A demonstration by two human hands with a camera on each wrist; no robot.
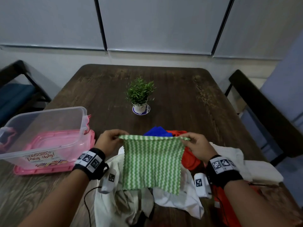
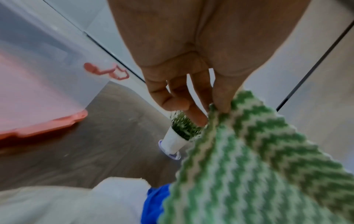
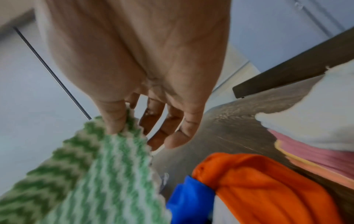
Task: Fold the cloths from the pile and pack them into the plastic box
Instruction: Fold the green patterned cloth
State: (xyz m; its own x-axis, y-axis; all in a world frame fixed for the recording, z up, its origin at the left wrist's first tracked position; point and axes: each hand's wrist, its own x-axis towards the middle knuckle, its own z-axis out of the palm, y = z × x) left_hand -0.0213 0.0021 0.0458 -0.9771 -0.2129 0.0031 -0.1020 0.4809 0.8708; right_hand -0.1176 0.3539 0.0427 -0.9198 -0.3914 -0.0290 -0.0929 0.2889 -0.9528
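A green-and-white zigzag cloth (image 1: pixel 151 163) hangs stretched between my hands above the pile. My left hand (image 1: pixel 111 140) pinches its top left corner (image 2: pixel 220 112) between thumb and fingers. My right hand (image 1: pixel 193 145) pinches the top right corner (image 3: pixel 122 125). Under the cloth lies the pile: white cloths (image 1: pixel 177 202), an orange cloth (image 1: pixel 191 159) and a blue cloth (image 1: pixel 155 131). The clear plastic box (image 1: pixel 42 133) stands at the left on its pink lid (image 1: pixel 41 169), and I see no cloth inside.
A small potted plant (image 1: pixel 141 95) stands on the wooden table (image 1: pixel 180 95) beyond the pile. Dark chairs (image 1: pixel 262 115) flank the table on both sides. A pink and peach cloth (image 3: pixel 316 159) lies under a white one at the right.
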